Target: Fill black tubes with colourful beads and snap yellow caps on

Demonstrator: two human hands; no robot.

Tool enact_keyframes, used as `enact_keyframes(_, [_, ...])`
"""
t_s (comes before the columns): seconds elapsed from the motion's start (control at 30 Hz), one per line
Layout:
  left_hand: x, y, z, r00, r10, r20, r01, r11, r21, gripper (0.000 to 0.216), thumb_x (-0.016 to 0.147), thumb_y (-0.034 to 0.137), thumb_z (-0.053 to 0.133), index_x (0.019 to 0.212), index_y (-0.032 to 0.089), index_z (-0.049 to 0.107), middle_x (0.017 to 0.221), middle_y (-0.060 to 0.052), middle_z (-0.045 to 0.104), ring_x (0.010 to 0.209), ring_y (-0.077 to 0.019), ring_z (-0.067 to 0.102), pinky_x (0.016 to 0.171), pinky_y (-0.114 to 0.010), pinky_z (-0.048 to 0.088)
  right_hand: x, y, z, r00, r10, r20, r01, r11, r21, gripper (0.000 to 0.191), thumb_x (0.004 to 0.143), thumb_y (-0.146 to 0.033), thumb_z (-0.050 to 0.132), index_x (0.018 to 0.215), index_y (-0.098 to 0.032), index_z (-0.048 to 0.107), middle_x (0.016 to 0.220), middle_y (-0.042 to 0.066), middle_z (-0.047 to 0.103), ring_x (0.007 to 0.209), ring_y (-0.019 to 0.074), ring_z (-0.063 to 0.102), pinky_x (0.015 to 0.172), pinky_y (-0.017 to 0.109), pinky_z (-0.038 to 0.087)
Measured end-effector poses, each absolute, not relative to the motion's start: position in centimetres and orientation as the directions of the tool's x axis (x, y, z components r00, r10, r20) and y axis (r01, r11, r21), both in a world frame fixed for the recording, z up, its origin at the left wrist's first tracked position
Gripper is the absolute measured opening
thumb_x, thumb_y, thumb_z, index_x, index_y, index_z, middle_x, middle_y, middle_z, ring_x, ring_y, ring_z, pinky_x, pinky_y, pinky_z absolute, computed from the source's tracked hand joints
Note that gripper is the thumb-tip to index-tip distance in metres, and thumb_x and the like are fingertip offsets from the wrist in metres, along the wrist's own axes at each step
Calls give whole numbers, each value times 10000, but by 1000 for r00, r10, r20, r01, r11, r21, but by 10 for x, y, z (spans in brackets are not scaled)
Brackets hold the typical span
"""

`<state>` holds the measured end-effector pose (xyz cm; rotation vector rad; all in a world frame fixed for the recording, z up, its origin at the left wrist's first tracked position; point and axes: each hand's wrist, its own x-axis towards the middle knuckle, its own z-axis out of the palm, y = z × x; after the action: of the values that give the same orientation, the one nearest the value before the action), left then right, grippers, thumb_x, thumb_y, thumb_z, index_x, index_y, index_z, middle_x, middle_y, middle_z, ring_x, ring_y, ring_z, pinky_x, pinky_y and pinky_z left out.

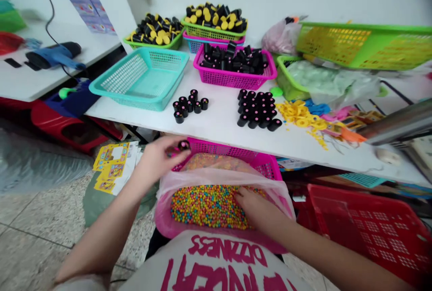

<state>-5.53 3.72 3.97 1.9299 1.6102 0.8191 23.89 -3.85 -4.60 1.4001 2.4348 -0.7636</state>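
Observation:
My left hand (161, 157) is closed around a small black cylindrical cup (183, 145), over the left rim of a pink basket (268, 165). In that basket lies an open clear plastic bag (222, 177) full of small coloured balls (205, 205). Curled down among the balls at the right of the bag is my right hand (251, 203), its fingertips partly hidden. Just beyond, on the white table, stand a loose cluster of black cups (184, 107) with coloured balls in them and a tight block of similar black cups (256, 110), pink showing in their tops.
Behind are a turquoise basket (141, 75), a magenta basket (232, 79) of black cylinders, and green baskets (216, 30) of black and yellow pieces. Yellow rings (300, 115) lie at right. A red crate (371, 223) stands lower right; a blue heat gun (56, 55) lies on the left table.

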Motion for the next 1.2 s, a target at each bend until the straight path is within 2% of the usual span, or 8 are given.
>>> enact_keyframes(0.1, [-67,90,35,-75,976,205,773,-73,630,428,756,383,695,1127,173,655,934,-70,733,805,-202,698,799,-324,551,220,-36,-59,-545,690,-477,837,479,-265,508,767,119,341,1108,-101,647,1104,179,652,1001,242,638,918,354,486])
enact_keyframes(0.23, [-71,136,20,-188,950,251,798,-2,603,667,739,346,704,1317,146,439,1013,-111,699,799,-211,692,758,-329,543,202,-32,-62,-623,620,-477,772,586,-248,406,803,66,405,1099,-72,647,1080,187,652,1003,264,636,907,350,491])
enact_keyframes(0.4, [-66,143,14,-145,965,221,823,-7,569,656,751,318,718,1296,157,389,1106,-146,682,900,-258,693,842,-383,531,202,-28,-48,-670,607,-427,742,564,-364,344,842,1,419,1092,-82,641,1089,178,632,984,252,628,873,333,495])
enact_keyframes(0.57, [-43,109,26,-66,924,378,956,-50,289,785,850,364,622,1453,86,203,1272,-282,555,1098,-394,606,913,-514,484,209,-26,-47,-684,612,-397,728,531,-434,327,833,-29,454,1093,-97,640,1100,166,623,1007,248,615,876,319,484])
enact_keyframes(0.63, [-19,105,29,67,907,416,960,-173,221,752,862,367,609,1444,74,231,1296,-281,526,1164,-400,555,966,-531,447,211,-26,-53,-702,604,-377,709,542,-451,319,820,-42,473,1082,-107,642,1069,153,629,948,236,628,833,305,490])
enact_keyframes(0.77, [52,129,22,393,875,283,768,-482,421,591,886,395,582,1358,125,350,1276,-192,565,1133,-277,589,985,-414,461,210,-25,-61,-738,585,-337,667,554,-498,307,795,-76,519,1074,-115,642,1020,138,640,870,206,642,748,256,478])
enact_keyframes(1.0, [114,164,7,409,893,186,728,-442,524,636,867,279,593,1395,142,267,1161,-172,670,1030,-280,647,862,-407,510,210,-22,-55,-721,606,-334,672,495,-552,346,750,-70,526,1047,-162,677,996,108,695,909,220,665,746,252,470])
enact_keyframes(1.2, [50,94,56,549,822,149,594,-509,623,292,821,295,630,1105,243,585,1031,-24,711,921,-195,671,836,-317,518,226,-18,-43,-689,655,-310,627,325,-708,381,792,-108,534,1126,-217,682,1052,60,728,964,216,670,835,287,480])
